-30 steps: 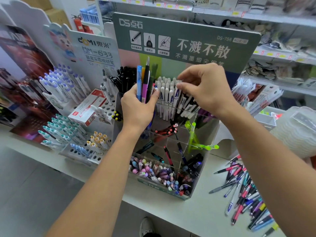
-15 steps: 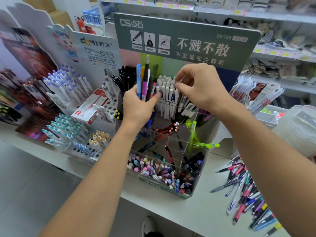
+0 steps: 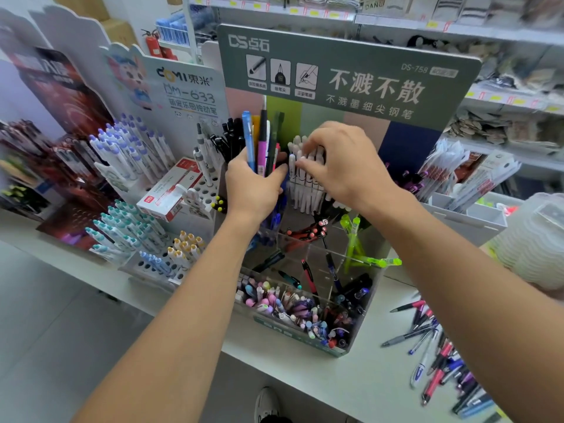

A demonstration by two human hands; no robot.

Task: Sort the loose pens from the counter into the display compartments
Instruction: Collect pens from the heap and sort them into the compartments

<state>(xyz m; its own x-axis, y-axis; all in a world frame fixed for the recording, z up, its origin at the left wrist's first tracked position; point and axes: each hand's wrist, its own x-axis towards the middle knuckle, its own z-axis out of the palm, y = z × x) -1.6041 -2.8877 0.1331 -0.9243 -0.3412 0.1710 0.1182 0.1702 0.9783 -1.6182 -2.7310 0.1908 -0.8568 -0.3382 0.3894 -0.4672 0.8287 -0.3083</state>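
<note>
Several pens point(image 3: 259, 148) upright in my left hand point(image 3: 253, 190), fingers closed around barrels; right hand point(image 3: 341, 166) fingers pinching white pen point(image 3: 292, 166) at 12 o'clock compartment. Light, stiff, smooth: grip mid-barrel. Loose pile point(image 3: 439, 355) on counter point(image 3: 366, 380), 4 o'clock.

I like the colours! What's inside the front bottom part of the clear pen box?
The front compartment holds upright pens with pink, blue and purple caps. Their lower ends are hidden behind its label.
</note>
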